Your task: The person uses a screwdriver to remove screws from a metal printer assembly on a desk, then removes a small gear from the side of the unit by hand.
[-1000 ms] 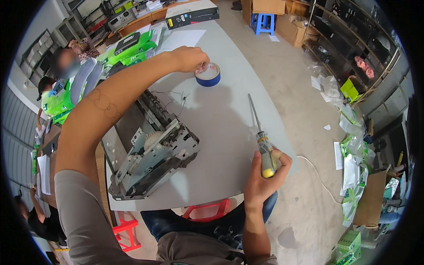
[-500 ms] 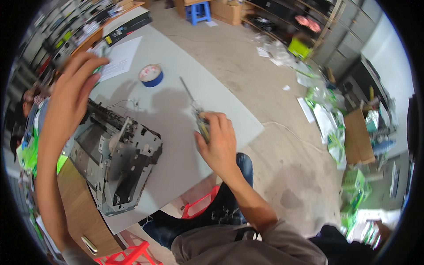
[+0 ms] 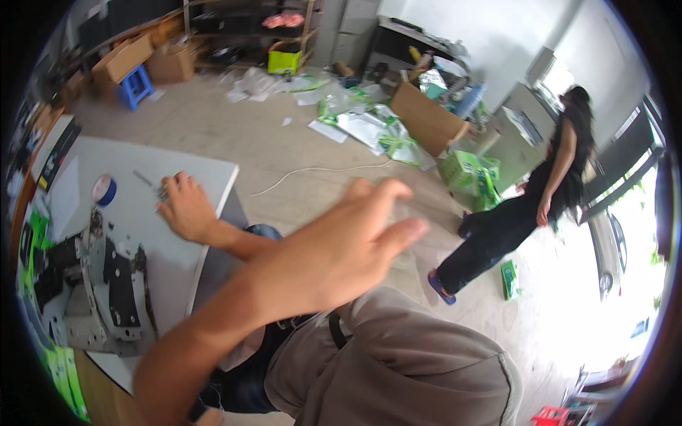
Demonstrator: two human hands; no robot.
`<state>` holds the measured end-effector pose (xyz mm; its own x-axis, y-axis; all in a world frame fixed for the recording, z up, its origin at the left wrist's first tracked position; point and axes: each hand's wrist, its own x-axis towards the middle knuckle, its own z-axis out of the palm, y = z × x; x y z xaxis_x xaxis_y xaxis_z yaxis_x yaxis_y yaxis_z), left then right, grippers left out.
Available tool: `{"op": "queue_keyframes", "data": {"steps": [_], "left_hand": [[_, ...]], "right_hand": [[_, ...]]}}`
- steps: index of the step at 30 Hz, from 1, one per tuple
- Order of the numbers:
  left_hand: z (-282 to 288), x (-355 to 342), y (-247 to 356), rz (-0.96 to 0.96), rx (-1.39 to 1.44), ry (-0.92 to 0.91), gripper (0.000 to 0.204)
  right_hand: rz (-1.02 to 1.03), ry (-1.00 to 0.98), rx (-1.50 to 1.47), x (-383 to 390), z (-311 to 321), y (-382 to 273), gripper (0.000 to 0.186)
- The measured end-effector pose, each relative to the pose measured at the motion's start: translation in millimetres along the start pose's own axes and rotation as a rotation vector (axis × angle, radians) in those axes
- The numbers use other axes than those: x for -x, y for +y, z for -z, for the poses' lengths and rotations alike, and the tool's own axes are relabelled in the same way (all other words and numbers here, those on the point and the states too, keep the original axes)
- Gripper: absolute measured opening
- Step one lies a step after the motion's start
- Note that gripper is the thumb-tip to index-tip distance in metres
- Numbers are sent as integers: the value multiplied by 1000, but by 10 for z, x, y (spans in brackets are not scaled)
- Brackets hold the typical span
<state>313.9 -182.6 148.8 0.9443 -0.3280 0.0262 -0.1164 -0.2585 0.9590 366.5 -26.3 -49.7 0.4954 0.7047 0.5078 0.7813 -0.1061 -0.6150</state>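
1. A workshop, by my eye, part storeroom;
2. a bare metal frame (image 3: 117, 287), tape (image 3: 105, 190) and a screwdriver (image 3: 144, 179) share the table (image 3: 170, 266);
3. a loaded rack (image 3: 249, 32) stands across the room;
4. boxes (image 3: 426, 117) and loose plastic wrap (image 3: 362, 131) litter the bare floor (image 3: 284, 163)

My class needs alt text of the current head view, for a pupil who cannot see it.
A bare right hand holds a screwdriver at a grey table bearing blue tape and a metal frame; the left hand is raised, open. Someone in black is further right.
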Motion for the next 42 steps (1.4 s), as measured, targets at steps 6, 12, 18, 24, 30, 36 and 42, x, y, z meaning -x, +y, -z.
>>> {"op": "queue_keyframes", "data": {"steps": [6, 12, 18, 24, 30, 36, 42], "left_hand": [[-920, -482, 121, -316, 222, -477, 72], [-930, -477, 44, -417, 351, -463, 69], [-638, -955, -906, -529, -1269, 39, 31], [-1377, -1215, -825, -470, -1494, -668, 16], [-994, -668, -112, -639, -730, -527, 24], [-1618, -409, -265, -759, -576, -414, 24], [-1470, -263, -381, -514, -689, -191, 23]], "right_hand": [[113, 9, 48, 35, -193, 50, 48], [6, -29, -32, 151, -66, -69, 48], [62, -44, -34, 12, -4, -241, 50], [51, -12, 162, 275, 183, 212, 52], [226, -262, 123, -22, -489, -637, 54], [399, -142, 385, 111, -183, 321, 51], [335, -124, 278, 338, -258, -259, 51]]}}
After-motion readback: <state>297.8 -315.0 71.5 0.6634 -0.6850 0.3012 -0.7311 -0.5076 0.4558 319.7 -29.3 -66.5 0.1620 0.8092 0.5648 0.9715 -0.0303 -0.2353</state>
